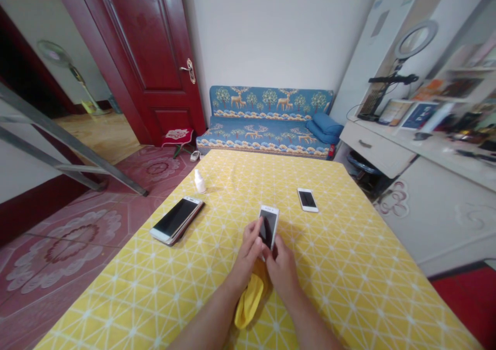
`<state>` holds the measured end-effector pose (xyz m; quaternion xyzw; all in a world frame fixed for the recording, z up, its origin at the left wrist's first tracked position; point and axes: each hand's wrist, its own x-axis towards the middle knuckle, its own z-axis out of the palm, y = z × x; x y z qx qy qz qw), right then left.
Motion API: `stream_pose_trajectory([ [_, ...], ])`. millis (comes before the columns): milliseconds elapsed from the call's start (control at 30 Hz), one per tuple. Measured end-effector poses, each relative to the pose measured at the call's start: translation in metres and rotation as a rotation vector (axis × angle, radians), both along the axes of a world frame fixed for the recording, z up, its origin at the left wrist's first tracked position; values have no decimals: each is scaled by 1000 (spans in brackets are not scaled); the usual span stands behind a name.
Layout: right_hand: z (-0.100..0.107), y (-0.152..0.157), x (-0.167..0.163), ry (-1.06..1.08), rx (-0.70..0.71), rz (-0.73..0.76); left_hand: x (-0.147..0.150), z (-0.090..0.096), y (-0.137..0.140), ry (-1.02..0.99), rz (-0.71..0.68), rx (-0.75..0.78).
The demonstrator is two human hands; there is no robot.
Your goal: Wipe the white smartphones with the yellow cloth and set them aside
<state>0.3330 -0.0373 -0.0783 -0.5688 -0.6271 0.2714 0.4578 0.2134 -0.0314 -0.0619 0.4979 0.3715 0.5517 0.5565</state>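
Between my hands a white smartphone (274, 217) with a dark screen is held tilted up above the table. My left hand (248, 247) grips its left side, with fingers reaching over the screen edge and the thumb low on the front. Around the lower right edge, my right hand (282, 265) is closed on the same phone. A yellow cloth (250, 301) hangs below the phone between my wrists; which fingers touch it is hidden. To the right lies a smaller white phone (308, 200), screen up. On the left rests a stack of larger phones (177, 219), the top one dark-screened.
A small white bottle (200, 181) stands at the table's far left. The table (333, 288) wears a yellow patterned cloth. Beyond it is a blue sofa (267, 125); a white dresser (445, 195) is on the right and a metal ladder (77, 154) on the left.
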Motion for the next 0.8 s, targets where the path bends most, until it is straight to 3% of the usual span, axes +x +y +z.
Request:
stream_pose_trajectory([
  [233, -2, 17, 23, 209, 22, -131, 3, -9, -1, 221, -52, 167],
  [300, -1, 30, 45, 243, 71, -224, 6, -13, -1, 301, -67, 203],
  [400, 1, 60, 93, 82, 112, -451, 8, -19, 0, 391, -97, 223],
  [467, 4, 83, 131, -77, 44, -603, 8, -21, 1, 441, -105, 237],
  [600, 14, 121, 194, -190, -127, -736, 8, -23, 3, 443, -79, 264],
  [800, 13, 140, 222, -334, -328, -727, 10, -21, 5, 480, -65, 260],
])
